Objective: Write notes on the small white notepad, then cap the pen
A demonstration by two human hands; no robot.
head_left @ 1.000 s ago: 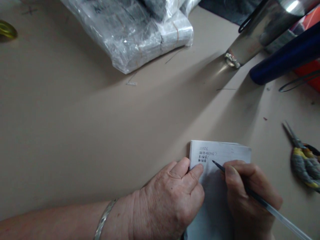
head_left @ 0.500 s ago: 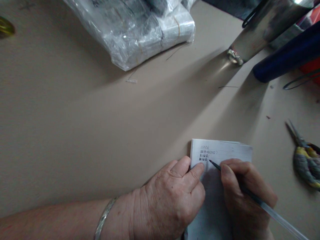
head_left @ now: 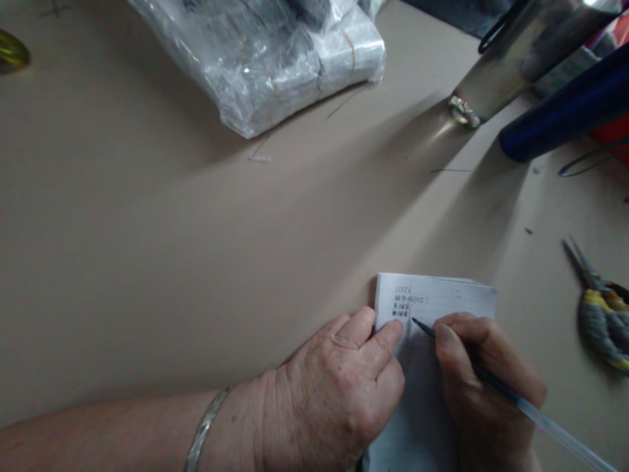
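A lined notepad [head_left: 425, 393] lies at the lower right, with several short lines of handwriting near its top. My left hand [head_left: 344, 373], a silver bangle on its wrist, holds the pad by its left edge. Its fingers are curled, with the fingertips on the paper; the thumb is hidden. My right hand [head_left: 486, 380] grips a pen [head_left: 540, 419] with a dark grip and a clear barrel. The pen tip is at the paper, just right of the lowest line of writing.
Small yellow-and-grey snips [head_left: 599, 308] lie right of the pad. Behind stand a shiny metal cylinder [head_left: 525, 65] and a dark blue one [head_left: 565, 108]. A clear plastic bag [head_left: 295, 72] of banded bundles sits at the back; a yellow object [head_left: 12, 51] is at far left.
A thin pen stroke now runs beside the last two written lines. The pen tip has shifted down slightly; my left hand stays in place.
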